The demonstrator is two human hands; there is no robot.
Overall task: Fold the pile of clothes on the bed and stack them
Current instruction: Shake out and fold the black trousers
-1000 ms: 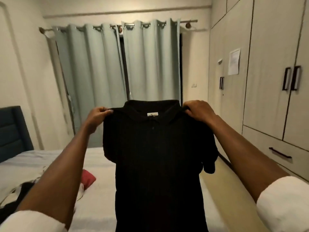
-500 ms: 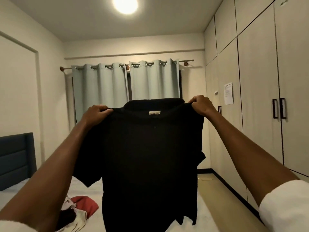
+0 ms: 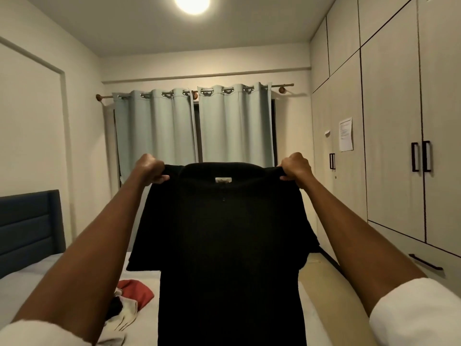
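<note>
A black polo shirt hangs upright in front of me, collar up with a small white label showing. My left hand grips its left shoulder and my right hand grips its right shoulder, both arms stretched forward. The short sleeves flare out to each side. Behind the shirt's lower left, a pile of clothes with a red piece, a white piece and a dark piece lies on the bed. The shirt hides the middle of the bed.
A dark blue headboard stands at the left. Pale green curtains cover the window ahead. A tall wardrobe lines the right wall, with a strip of floor between it and the bed.
The view tilted up, bringing the ceiling light into sight. My hands spread further apart along the shoulders, and the shirt's sleeves flared out.
</note>
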